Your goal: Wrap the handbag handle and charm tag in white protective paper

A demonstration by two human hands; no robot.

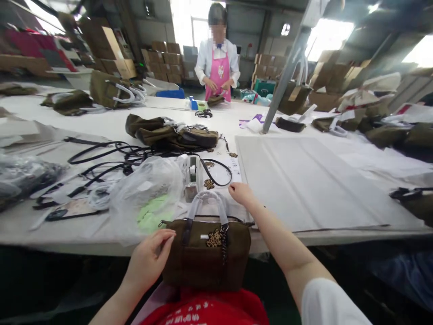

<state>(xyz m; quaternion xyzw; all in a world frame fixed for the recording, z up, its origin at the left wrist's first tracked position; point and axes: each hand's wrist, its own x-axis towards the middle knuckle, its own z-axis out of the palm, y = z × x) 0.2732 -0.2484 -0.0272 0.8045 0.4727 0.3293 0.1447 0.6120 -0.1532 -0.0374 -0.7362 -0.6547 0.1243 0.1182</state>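
An olive-brown handbag (199, 266) stands upright against my lap at the table edge. Its handles (221, 210) are wrapped in clear film, and a leopard-print charm (214, 238) with a dark braided cord hangs on its front. My left hand (150, 255) is beside the bag's upper left corner, thumb and fingertips pinched together; anything between them is too small to make out. Beyond the bag, my right hand (241, 194) is closed over the table, its fingertips by a looped black strap (231, 174). Whether it grips anything is hidden.
A tape dispenser (192, 178), a clear plastic bag with green pieces (152, 203) and black straps (98, 153) lie ahead and left. More brown bags (169, 133) are stacked behind. A metal post (287, 67) rises from the table. A co-worker (218, 58) stands opposite, handling a brown item.
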